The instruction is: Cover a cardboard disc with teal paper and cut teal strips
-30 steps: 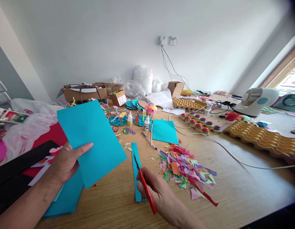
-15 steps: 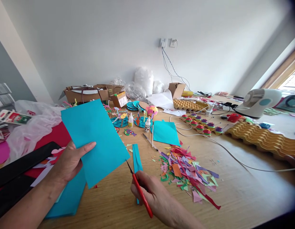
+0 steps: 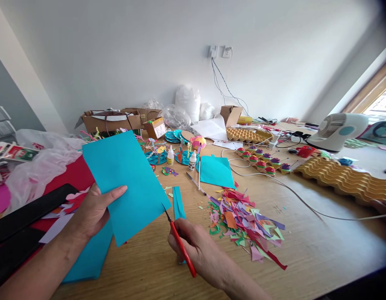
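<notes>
Between the thumb and fingers of my left hand is a blue paper sheet, held up and tilted above the table. My right hand is closed round the red handles of the scissors. The dark blade tips overlap the sheet's lower right corner. Beneath and behind my right hand lies a narrow folded blue strip. More blue paper rests under my left forearm. A pile of coloured paper scraps lies right of the scissors.
Glue bottles, a pen and another blue sheet lie farther back. Egg trays, a white cable and a fan are at the right. Part of another hand shows at the right edge.
The scissors have moved slightly up and left, so their tips now overlap the sheet's corner. The held sheet has shifted slightly right.
</notes>
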Demonstrator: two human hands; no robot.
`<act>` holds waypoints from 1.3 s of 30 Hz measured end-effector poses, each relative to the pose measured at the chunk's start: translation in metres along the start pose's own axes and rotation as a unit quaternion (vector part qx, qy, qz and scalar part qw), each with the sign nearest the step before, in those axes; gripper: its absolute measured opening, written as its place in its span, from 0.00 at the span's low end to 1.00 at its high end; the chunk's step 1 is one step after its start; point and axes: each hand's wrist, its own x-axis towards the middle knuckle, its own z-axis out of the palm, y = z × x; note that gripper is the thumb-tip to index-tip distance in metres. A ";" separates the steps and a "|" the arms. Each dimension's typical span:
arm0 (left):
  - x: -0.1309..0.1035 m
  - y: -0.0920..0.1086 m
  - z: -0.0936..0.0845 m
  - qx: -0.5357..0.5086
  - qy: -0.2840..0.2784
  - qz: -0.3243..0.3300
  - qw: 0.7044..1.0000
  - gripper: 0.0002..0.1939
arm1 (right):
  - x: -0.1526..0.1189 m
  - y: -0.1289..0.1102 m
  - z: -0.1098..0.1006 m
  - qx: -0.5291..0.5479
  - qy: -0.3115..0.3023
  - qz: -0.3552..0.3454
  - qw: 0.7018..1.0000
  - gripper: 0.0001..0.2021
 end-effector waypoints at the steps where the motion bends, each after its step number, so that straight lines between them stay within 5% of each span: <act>1: 0.000 0.000 0.001 0.001 -0.003 -0.001 1.000 0.34 | 0.000 0.000 0.000 0.001 0.000 -0.001 1.000 0.10; 23: -0.006 -0.001 0.002 0.002 -0.010 -0.041 0.999 0.32 | 0.004 0.021 0.015 0.066 0.040 0.012 0.997 0.16; 39: -0.012 -0.006 0.003 0.020 -0.038 -0.046 0.998 0.31 | -0.001 -0.003 0.005 0.205 -0.059 0.030 0.977 0.20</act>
